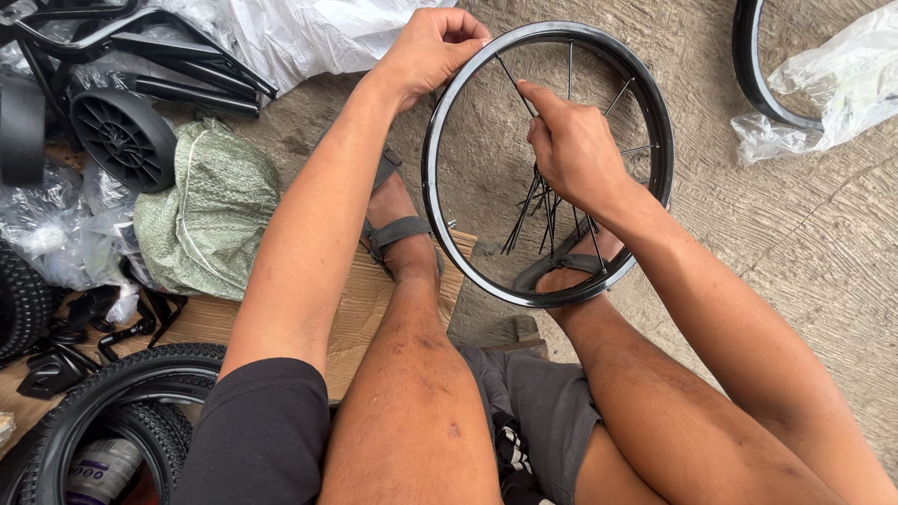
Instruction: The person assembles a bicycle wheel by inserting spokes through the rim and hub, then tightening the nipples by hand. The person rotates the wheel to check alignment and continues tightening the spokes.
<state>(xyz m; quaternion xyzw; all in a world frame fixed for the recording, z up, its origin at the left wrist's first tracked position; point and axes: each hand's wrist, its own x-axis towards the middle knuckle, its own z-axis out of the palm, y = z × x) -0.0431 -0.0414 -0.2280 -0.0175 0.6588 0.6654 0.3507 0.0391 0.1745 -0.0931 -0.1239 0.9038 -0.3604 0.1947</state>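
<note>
Now, the black bicycle wheel rim [655, 122] stands upright on the concrete floor [795, 243] between the sandalled feet, glossy, its thin spokes [547, 210] hanging loose in a bunch. Left hand [426, 51] clenches the rim's top edge; right hand [571, 145] pinches one spoke. Small tyres [103, 397] lie beside the left knee.

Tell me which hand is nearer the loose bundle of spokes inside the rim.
Right. The right hand is directly above the spoke bundle, pinching one spoke; the left hand grips the rim at its upper left.
</note>
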